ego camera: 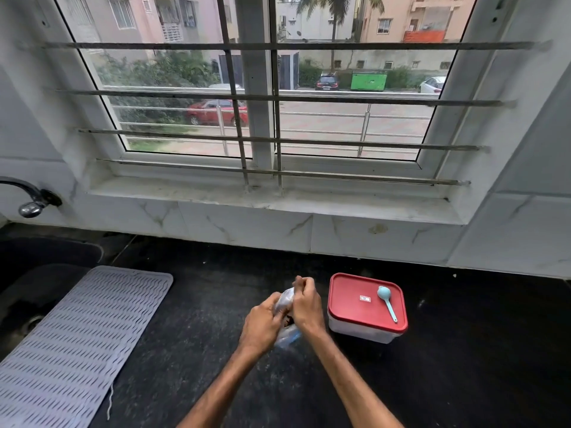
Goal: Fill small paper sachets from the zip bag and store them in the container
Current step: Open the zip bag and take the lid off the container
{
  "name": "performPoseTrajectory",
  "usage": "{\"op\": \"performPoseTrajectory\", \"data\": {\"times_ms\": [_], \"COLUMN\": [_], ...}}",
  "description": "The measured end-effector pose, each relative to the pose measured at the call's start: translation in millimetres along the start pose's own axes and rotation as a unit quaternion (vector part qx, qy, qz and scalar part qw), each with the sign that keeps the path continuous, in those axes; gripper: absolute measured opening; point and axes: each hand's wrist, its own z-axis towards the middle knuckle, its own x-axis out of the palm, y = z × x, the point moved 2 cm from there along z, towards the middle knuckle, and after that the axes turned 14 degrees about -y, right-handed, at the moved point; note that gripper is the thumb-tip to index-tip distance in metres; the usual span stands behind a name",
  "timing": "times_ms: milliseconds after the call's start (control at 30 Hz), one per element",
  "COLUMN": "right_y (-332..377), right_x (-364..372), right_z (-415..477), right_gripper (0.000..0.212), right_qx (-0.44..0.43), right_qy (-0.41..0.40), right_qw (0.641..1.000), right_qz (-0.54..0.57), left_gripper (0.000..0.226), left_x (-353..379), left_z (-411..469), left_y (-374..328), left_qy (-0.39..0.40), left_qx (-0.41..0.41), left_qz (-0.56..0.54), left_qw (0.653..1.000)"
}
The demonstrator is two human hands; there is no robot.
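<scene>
A clear zip bag point(285, 299) with dark contents is held upright over the black counter, between both hands. My left hand point(262, 325) grips its left side. My right hand point(306, 304) pinches the bag's top edge with curled fingers. The bag's blue-tinted lower end point(289, 338) shows below the hands. Just right of them stands a white container point(364, 333) closed with a red lid point(355, 307). A light blue spoon point(387, 302) lies on the lid. No paper sachets are in sight.
A grey ribbed drying mat point(80, 338) lies at the left, partly over a dark sink point(27, 304). A tap point(31, 199) sticks out at the far left. The barred window and its marble sill point(272, 202) run along the back.
</scene>
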Motion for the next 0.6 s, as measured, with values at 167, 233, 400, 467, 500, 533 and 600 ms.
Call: {"op": "performPoseTrajectory", "data": {"times_ms": [167,233,400,467,500,533,600], "right_y": [-18,-24,-13,-8,-6,-5,-1], "right_x": [-3,-6,-8,-5,-2,-1,-2], "right_z": [-6,-4,2,9,9,9,4], "right_gripper": [0.040,0.032,0.014,0.029,0.034,0.034,0.028], "right_qx": [-0.225,-0.282,-0.117,0.002,0.042,0.054,0.003], "right_qy": [0.121,0.110,0.064,0.058,0.058,0.056,0.053], "right_qw": [0.952,0.921,0.978,0.996,0.997,0.997,0.998], "right_qz": [-0.167,-0.243,-0.158,-0.061,-0.013,0.009,-0.016], "left_gripper": [0.020,0.021,0.017,0.015,0.018,0.026,0.042], "left_x": [-3,0,8,4,2,1,-3], "left_z": [14,15,-1,-11,-14,-17,-15], "left_y": [15,15,10,10,10,10,14], "left_qy": [-0.080,-0.087,-0.093,-0.078,-0.064,-0.051,-0.037], "left_qx": [-0.142,-0.232,-0.209,-0.099,-0.054,-0.030,-0.025], "left_qz": [-0.006,-0.155,-0.237,-0.163,-0.135,-0.119,-0.077], "left_qw": [0.987,0.956,0.944,0.979,0.987,0.991,0.996]}}
